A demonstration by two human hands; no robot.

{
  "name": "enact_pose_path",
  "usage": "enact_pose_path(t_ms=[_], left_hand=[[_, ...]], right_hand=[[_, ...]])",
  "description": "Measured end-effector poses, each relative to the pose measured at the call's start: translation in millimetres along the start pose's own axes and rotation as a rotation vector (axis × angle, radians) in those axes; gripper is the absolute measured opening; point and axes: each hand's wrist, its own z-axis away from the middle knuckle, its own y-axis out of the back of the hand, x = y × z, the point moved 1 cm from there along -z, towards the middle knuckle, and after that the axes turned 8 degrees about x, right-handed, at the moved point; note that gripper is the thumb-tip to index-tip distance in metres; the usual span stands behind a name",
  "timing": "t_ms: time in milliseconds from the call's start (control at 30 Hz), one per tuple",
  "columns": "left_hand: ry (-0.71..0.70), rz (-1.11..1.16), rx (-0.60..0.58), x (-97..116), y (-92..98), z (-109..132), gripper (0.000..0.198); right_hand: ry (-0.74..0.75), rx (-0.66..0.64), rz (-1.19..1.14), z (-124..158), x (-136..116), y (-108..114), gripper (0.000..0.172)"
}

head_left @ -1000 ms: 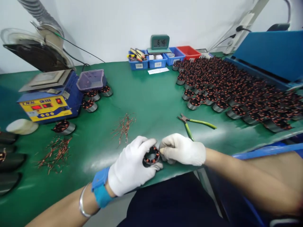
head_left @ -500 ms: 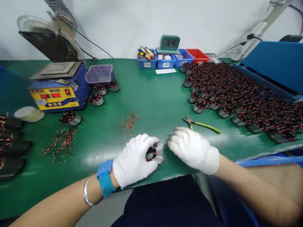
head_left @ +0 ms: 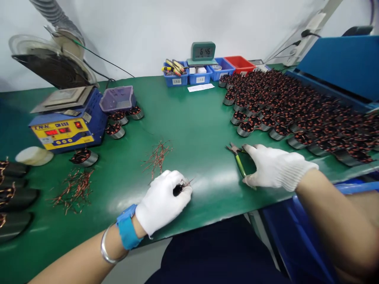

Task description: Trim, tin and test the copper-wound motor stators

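Observation:
My left hand (head_left: 166, 199), in a white glove, is closed around a small wound stator (head_left: 178, 189) near the table's front edge. Thin wire ends stick out of the stator to the right, past my fingertips; most of its body is hidden by the glove. Over the wire cutters (head_left: 240, 165) with green handles, my gloved right hand (head_left: 271, 165) has thumb and fingers apart. The cutters lie on the table with jaws pointing away, one handle showing between thumb and fingers, the other mostly covered by the hand.
Copper wire scraps lie in a middle pile (head_left: 158, 156) and a left pile (head_left: 77, 189). Many stators (head_left: 278, 132) crowd the right side. A blue-and-yellow soldering unit (head_left: 63, 134), a purple bin (head_left: 118, 98), tool boxes (head_left: 177, 80) and a clock (head_left: 203, 51) stand farther back.
My right hand has moved away from the stator, rightward to the cutters, and its fingers have spread. My left hand still holds the stator, now turned more under the fingers. The view has shifted slightly.

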Motion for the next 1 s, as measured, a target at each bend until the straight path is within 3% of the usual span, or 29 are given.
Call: enact_pose_path(t_ms=[100, 200, 433, 533, 633, 667, 733, 800, 867, 933, 1000], left_hand=[[0.029, 0.088, -0.028, -1.3, 1.3, -2.5, 0.018], [0.056, 0.126, -0.022, -1.4, 1.3, -3.0, 0.018], [0.049, 0.147, -0.011, -2.5, -1.5, -2.1, 0.022], [0.033, 0.144, 0.009, -2.6, -2.7, -3.2, 0.023], [-0.010, 0.089, 0.028, -2.2, -3.5, -2.7, 0.024], [-0.052, 0.042, 0.068, -1.5, -2.8, -1.5, 0.022], [-0.170, -0.103, 0.266, 1.2, 1.5, 3.3, 0.013], [-0.336, -0.233, 0.538, 6.1, 7.8, 11.5, 0.036], [-0.521, -0.276, 0.691, 11.4, 11.9, 20.4, 0.060], [-0.603, -0.229, 0.652, 14.8, 10.7, 25.1, 0.065], [-0.487, -0.170, 0.523, 14.5, 4.3, 23.5, 0.060]], right_hand=[[0.053, 0.013, -0.022, 0.1, 1.7, -1.4, 0.096], [0.114, 0.114, -0.044, -3.6, -2.1, -8.4, 0.081], [0.151, 0.348, -0.329, -12.8, -38.8, -19.3, 0.068], [0.274, 0.393, -0.357, -13.9, -38.6, -14.2, 0.093], [0.363, 0.258, -0.243, -17.2, -16.3, -15.7, 0.133], [0.377, 0.196, -0.214, -18.3, -7.0, -17.3, 0.138], [0.374, 0.098, -0.186, -18.9, 8.6, -19.0, 0.140], [0.342, 0.057, -0.175, -16.1, 15.1, -15.9, 0.136], [0.303, 0.038, -0.151, -10.5, 10.9, -8.1, 0.128], [0.293, 0.046, -0.097, -4.3, -1.7, 1.8, 0.110], [0.293, 0.088, -0.016, 0.3, -18.6, 10.4, 0.081]])
